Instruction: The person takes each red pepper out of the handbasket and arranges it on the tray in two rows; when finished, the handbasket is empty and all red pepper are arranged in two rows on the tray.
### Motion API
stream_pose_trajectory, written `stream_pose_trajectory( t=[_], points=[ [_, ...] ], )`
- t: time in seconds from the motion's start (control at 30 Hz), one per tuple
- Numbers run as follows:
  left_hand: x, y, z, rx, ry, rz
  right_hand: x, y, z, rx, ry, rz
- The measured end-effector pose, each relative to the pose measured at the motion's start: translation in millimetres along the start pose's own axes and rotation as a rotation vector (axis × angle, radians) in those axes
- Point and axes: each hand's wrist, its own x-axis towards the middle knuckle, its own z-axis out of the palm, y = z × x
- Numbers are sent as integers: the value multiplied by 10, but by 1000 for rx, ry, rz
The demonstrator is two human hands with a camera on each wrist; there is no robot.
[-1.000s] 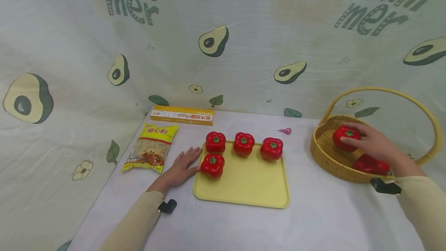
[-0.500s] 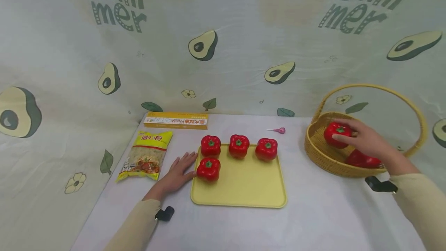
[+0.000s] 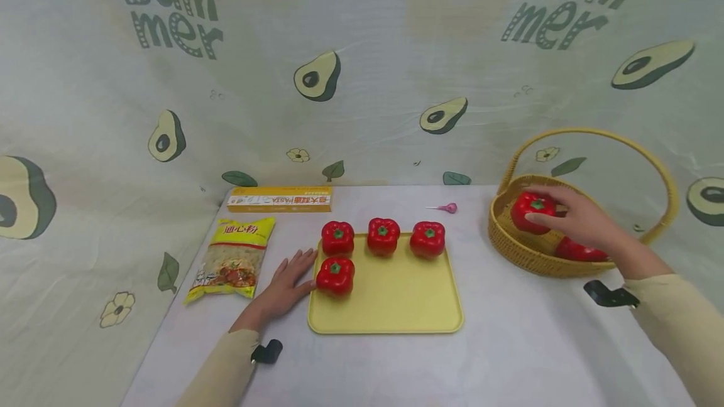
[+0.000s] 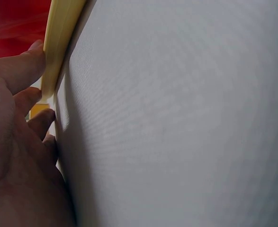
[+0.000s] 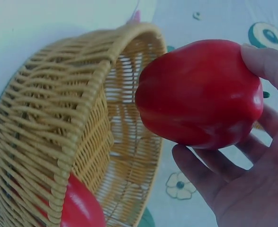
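My right hand (image 3: 582, 218) grips a red bell pepper (image 5: 200, 94) at the mouth of a wicker basket (image 3: 523, 259). In the right wrist view the thumb lies on one side of it and the fingers on the other. Another red pepper (image 3: 579, 251) lies inside the basket, partly hidden. Flat beside the left edge of a yellow tray (image 3: 396, 306) rests my left hand (image 3: 285, 287), fingers spread, the thumb touching the tray rim. Three red peppers stand along the tray's back edge, and one pepper (image 3: 335, 277) sits at its left, near that thumb.
A yellow bag of pasta (image 3: 233, 259) lies left of the tray, with an orange pasta box (image 3: 279, 200) behind it. A small pink-handled pointed tool (image 3: 449, 208) lies at the back. The basket's tall handle (image 3: 599, 134) arches over its opening. A printed cloth hangs behind.
My right hand has lifted the pepper a little within the basket, up from beside the other one. The head view has shifted slightly. My left hand stays by the tray.
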Motion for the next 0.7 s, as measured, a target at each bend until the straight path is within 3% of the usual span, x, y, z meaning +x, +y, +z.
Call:
stream_pose_trajectory(
  t=[0.2,0.47,0.7],
  points=[
    [-9,10,3,-6,0,-4,-67,-99,19,-18,13,-2],
    [-58,-30,-5,-23,22,-17,-5,-323,28,-18,15,-72],
    [7,-57,16,-11,5,0,-157,-364,86,-6,22,-86]
  ],
)
